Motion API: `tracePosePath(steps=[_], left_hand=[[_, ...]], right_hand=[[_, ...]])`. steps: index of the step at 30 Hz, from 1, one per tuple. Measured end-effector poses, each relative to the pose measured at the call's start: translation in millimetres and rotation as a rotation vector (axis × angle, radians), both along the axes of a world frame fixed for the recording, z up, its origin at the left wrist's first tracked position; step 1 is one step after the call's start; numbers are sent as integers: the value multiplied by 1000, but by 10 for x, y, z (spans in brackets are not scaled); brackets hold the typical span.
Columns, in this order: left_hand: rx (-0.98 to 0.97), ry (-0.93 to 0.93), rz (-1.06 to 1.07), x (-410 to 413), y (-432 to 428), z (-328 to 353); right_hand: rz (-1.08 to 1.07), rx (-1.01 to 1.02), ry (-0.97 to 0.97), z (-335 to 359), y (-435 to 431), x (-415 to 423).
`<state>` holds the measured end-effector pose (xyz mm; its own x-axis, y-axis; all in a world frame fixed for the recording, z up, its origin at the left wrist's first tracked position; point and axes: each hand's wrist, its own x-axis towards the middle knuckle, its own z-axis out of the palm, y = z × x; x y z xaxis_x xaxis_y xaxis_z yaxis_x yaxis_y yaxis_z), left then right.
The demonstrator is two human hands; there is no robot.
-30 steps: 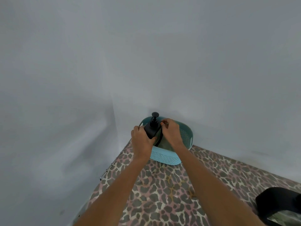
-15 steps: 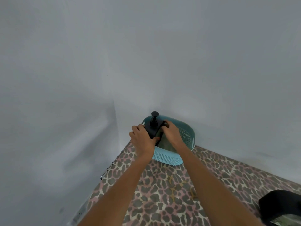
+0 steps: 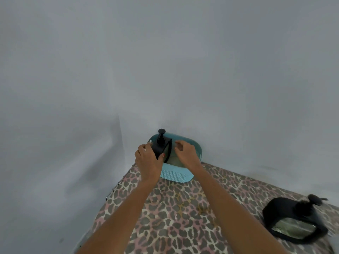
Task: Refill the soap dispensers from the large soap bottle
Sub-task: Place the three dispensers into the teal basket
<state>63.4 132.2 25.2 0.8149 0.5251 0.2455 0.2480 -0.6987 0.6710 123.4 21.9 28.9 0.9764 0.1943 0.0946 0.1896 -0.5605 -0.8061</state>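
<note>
Leopard-print tabletop [image 3: 183,208] at centre frame: your left hand [image 3: 148,158] grips the black soap dispenser [image 3: 162,147] inside the teal basket [image 3: 176,174]; your right hand [image 3: 186,153] hovers open, empty. Steady the dispenser upright before releasing.

1. A left hand [image 3: 149,162] grips a black soap dispenser [image 3: 162,147] standing upright in a teal basket [image 3: 176,174] against grey walls.
2. The right hand [image 3: 186,152] hovers just beside it, fingers spread.
3. A second black dispenser [image 3: 293,219] rests on the leopard-print surface [image 3: 174,213], well apart.
</note>
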Motion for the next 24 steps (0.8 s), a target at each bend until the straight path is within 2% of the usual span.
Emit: tracePosePath(steps=[5,10,16,24], left_hand=[[-9,-80,-21,-229,-272,80],[-28,-138,-167,-432,-721,49],[-152,-124,-397,-619,-1403,-16],[-316,7,-605,-846,-2133,-182]], right_hand=[[-88,57,-98,104,-286,-339],[-179,62,-139,158,-736,-696],[-313,20,-142,113,-1403,-1132],[-482,75,-126,-40,-2319,-1676]])
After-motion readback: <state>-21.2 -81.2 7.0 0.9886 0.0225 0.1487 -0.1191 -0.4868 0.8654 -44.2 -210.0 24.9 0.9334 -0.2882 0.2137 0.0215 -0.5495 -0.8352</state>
